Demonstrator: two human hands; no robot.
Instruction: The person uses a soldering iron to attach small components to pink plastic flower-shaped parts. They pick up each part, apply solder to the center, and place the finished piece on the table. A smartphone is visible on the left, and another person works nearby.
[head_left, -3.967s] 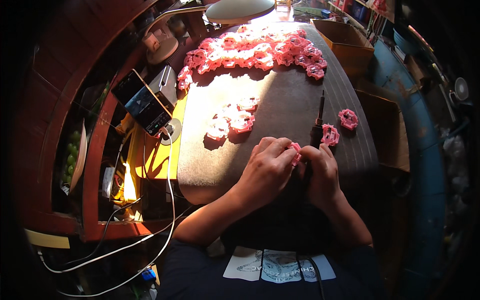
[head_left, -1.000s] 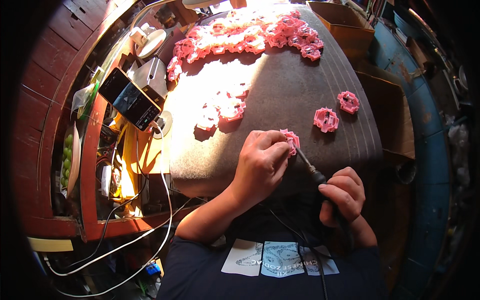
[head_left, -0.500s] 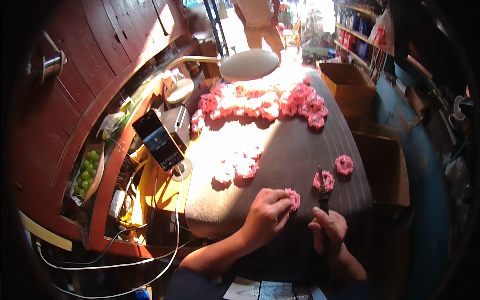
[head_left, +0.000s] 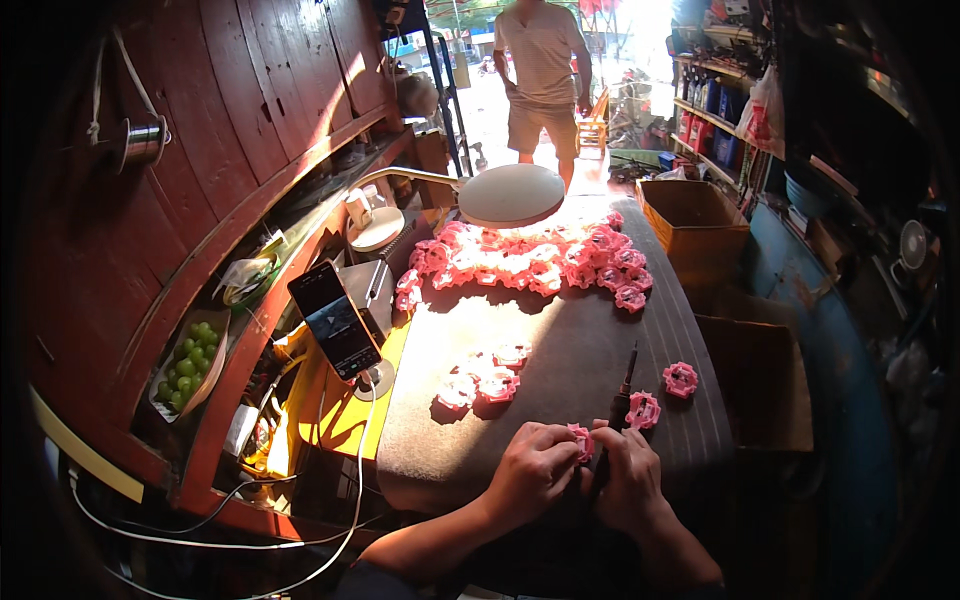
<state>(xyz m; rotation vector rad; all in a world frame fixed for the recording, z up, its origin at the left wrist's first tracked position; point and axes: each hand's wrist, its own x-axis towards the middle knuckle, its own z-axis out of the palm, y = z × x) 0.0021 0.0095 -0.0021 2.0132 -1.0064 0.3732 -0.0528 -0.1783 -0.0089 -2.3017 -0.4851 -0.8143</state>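
My left hand is closed on a small pink octagonal piece at the near edge of the dark covered table. In my closed right hand is a black-handled tool; its thin pointed shaft aims away from me. The right fingertips also come up against the pink piece from its right side. Just beyond them lies another pink piece, with a further one to its right. Several more form a small group on the left and a large heap at the far end.
A round white lamp head hangs over the heap. Left of the table stand a phone with a white cable and a tray of green grapes. Cardboard boxes line the right side. A person stands beyond the table.
My right hand has moved left and in to the pink piece, beside my left hand, bringing the tool along. The view has tilted up, showing more of the person beyond.
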